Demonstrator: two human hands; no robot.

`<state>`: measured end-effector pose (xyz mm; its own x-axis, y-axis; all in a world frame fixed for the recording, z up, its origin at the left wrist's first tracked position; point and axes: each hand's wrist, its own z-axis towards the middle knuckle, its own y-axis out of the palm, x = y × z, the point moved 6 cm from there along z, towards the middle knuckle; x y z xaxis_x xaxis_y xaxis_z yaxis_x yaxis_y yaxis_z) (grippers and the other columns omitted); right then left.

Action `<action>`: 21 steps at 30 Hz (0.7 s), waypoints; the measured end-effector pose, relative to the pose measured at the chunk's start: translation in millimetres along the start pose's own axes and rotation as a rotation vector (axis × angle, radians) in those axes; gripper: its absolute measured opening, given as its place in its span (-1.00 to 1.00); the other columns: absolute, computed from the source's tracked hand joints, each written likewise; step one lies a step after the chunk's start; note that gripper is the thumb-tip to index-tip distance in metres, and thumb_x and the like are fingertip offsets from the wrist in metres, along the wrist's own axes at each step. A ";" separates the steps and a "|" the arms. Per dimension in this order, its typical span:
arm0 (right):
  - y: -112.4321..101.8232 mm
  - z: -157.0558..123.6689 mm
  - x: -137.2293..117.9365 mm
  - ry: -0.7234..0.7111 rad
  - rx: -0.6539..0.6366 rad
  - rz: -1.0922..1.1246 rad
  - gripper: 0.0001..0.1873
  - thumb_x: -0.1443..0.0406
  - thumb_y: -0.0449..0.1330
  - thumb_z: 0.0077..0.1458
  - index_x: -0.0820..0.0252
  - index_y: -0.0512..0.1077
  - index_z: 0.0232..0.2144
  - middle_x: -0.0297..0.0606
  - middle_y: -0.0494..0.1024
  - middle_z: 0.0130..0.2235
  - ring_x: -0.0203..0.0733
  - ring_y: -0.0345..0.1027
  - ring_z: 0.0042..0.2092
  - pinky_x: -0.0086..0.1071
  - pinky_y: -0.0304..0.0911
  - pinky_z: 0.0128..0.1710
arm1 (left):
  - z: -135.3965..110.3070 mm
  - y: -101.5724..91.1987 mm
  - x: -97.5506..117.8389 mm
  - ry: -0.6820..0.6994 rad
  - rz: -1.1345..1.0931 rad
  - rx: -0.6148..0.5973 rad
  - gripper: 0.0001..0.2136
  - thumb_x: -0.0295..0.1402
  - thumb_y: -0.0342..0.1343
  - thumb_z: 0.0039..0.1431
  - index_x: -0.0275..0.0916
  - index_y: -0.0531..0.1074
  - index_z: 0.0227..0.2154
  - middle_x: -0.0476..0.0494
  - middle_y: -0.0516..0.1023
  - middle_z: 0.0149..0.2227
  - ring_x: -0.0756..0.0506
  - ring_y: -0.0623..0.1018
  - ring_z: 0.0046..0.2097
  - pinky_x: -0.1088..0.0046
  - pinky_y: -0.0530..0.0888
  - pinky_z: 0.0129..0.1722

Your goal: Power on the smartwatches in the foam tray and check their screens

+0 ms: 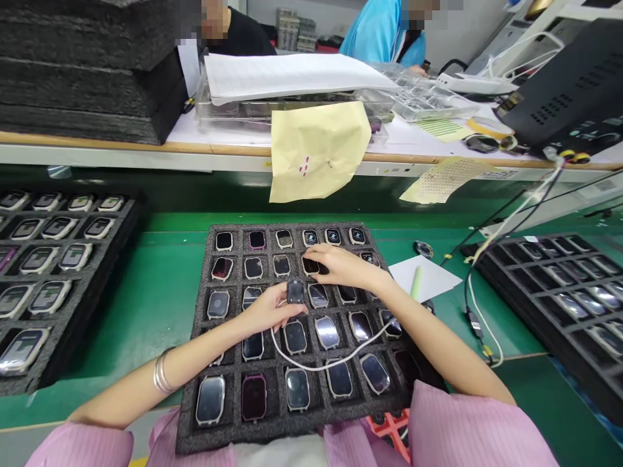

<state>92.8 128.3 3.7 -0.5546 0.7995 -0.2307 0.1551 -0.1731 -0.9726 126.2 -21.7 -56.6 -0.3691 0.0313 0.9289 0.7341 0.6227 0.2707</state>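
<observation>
Light, rigid and glass-faced, so likely best gripped by its side edges, the watch body (295, 292) on its white cable (311, 365) sat pinched in the left hand (267, 312) fingers above the foam tray (187, 425), while the right hand (341, 266) touched a slotted watch (309, 265), grip unclear.

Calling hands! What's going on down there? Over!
Left hand pinching a watch on a white cable. Right hand touching a second-row watch in the tray. Cable loops across other watches.
</observation>
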 end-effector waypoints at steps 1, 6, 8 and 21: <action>1.1 1.4 -2.2 0.020 0.012 -0.020 -0.63 0.43 0.32 0.01 0.32 0.46 -0.08 0.02 0.52 -0.07 0.11 0.42 -0.03 -0.09 0.34 -0.06 | -0.1 -0.1 -0.6 -0.001 0.000 0.002 -0.65 -0.19 0.26 0.00 -0.33 0.35 -0.25 -0.15 0.56 -0.30 0.15 0.30 -0.66 0.66 0.25 -0.76; -5.9 -0.1 -15.9 0.095 0.072 -0.074 -0.61 0.33 0.36 0.03 0.39 0.44 -0.09 0.05 0.52 -0.13 0.12 0.41 -0.07 -0.07 0.30 -0.06 | -3.2 1.9 -2.6 0.010 -0.010 -0.004 -0.62 -0.17 0.22 0.05 -0.33 0.34 -0.17 -0.22 0.55 -0.22 0.13 0.34 -0.61 0.65 0.32 -0.73; -11.1 -6.8 -27.4 0.102 0.097 -0.064 -0.51 0.19 0.34 0.08 0.39 0.40 -0.01 0.02 0.48 -0.05 0.03 0.38 -0.02 -0.18 0.29 -0.01 | -5.2 1.9 -5.0 0.000 -0.034 0.015 -0.60 -0.19 0.24 0.04 -0.33 0.35 -0.13 -0.21 0.54 -0.22 0.10 0.37 -0.56 0.64 0.35 -0.71; 17.5 -20.6 -65.8 -0.075 0.157 0.173 -0.55 0.20 0.22 0.21 0.30 0.30 0.08 -0.01 0.46 0.03 -0.01 0.31 0.06 -0.17 0.27 0.01 | -5.0 5.1 -6.3 0.017 -0.001 0.021 -0.71 -0.16 0.14 0.18 -0.30 0.31 -0.23 0.10 0.41 -0.62 0.10 0.36 -0.68 0.66 0.32 -0.68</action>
<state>148.9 84.4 2.4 -0.5913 0.7060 -0.3898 0.1273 -0.3955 -0.9096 135.1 -22.6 -59.8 -0.3599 0.0178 0.9328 0.7218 0.6388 0.2663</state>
